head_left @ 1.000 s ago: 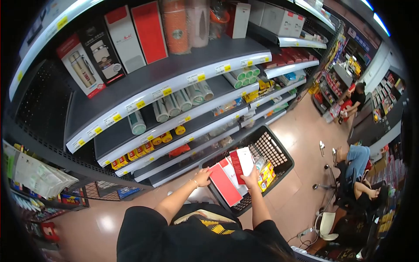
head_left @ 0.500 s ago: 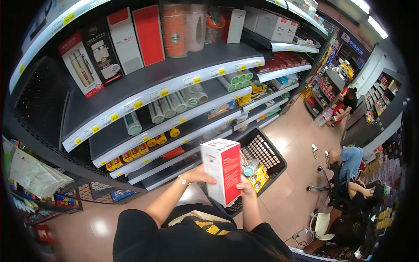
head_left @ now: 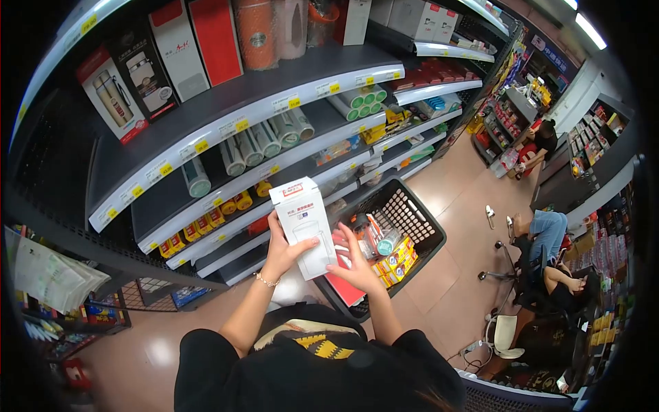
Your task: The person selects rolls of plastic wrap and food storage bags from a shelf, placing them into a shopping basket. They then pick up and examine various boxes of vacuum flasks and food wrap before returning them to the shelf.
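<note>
My left hand (head_left: 283, 253) grips a white cardboard box (head_left: 307, 230), its thumb across the front and its fingers behind the left side. The box is upright, slightly tilted, with a cup-like outline and red print near its top. My right hand (head_left: 359, 264) is at the box's right side with fingers spread; its thumb is at the box edge. Below both hands stands a dark plastic shopping basket (head_left: 427, 218). In it are yellow-and-red packages (head_left: 397, 263), a clear container with a teal lid (head_left: 386, 245) and a flat red item (head_left: 347, 288), partly hidden.
Shelves (head_left: 240, 103) to the front and left hold boxed flasks (head_left: 111, 96), an orange tumbler (head_left: 257, 34) and clear tubes (head_left: 266, 141). On the right, a seated person (head_left: 549, 240) is beside a wheeled chair base (head_left: 504, 268). Another person (head_left: 539, 147) is farther back.
The box has turned from its red side to a white face and moved up and left. My right hand has loosened from it, fingers spreading. The red item in the basket now shows.
</note>
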`<state>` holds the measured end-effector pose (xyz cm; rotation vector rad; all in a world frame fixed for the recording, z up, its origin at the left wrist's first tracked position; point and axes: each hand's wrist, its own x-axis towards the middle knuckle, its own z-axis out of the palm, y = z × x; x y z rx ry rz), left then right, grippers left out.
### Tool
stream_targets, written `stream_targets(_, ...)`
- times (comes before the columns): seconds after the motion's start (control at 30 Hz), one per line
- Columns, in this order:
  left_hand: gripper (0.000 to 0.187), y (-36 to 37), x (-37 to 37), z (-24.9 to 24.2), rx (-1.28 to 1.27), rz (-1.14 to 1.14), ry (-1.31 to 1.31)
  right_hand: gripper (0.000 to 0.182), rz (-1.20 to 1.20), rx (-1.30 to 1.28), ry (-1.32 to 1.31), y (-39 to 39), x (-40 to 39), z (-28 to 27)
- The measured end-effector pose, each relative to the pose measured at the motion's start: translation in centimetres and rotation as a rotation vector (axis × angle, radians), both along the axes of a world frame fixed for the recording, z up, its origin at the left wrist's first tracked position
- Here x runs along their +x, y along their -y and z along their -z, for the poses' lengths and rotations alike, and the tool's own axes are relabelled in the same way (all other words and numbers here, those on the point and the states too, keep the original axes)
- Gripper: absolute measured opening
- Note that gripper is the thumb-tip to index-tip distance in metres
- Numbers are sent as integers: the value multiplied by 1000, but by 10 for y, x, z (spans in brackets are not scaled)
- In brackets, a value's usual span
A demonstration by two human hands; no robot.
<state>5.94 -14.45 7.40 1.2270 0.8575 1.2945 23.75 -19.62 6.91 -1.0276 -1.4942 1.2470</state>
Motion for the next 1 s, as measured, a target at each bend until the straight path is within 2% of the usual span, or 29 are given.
stream_targets(0.13, 83, 6, 6, -3, 55, -124, -75, 104, 164, 355, 405, 0, -24, -12)
stream_targets(0.17, 91, 6, 4, 2, 101, -201, -234, 104, 174, 366, 434, 0, -27, -17)
stream_targets(0.27, 99, 12, -2, -15, 143, -237, -546, 105, 248, 505, 494, -8, -34, -39)
stream_targets(0.4, 99, 11, -2, -13, 96, -238, -557, 95, 347, 486, 561, -16, -51, -45)
stream_targets(0.43, 99, 10, -4, -13, 132, -248, -557, 87, 399, 499, 518, -17, -57, -43)
stream_targets(0.53, 98, 6, -19, -5, 151, -235, -604, 82, 463, 474, 532, -21, -70, -35)
stream_targets(0.63, 98, -2, -39, 0, 220, -262, -700, 77, 484, 414, 426, -29, -93, -18)
stream_targets(0.73, 97, -12, -60, 0, 243, -268, -684, 77, 475, 455, 373, -42, -115, -6)
stream_targets(0.77, 96, -14, -67, -4, 233, -255, -671, 88, 421, 435, 306, -49, -121, 5)
stream_targets(0.87, 98, -25, -91, -8, 255, -212, -761, 102, 330, 449, 63, -56, -143, 43)
stream_targets(0.9, 98, -29, -99, -9, 260, -200, -732, 113, 306, 450, 109, -57, -146, 51)
stream_targets(1.0, 97, -42, -122, -1, 230, -174, -593, 116, 290, 446, 297, -52, -163, 39)
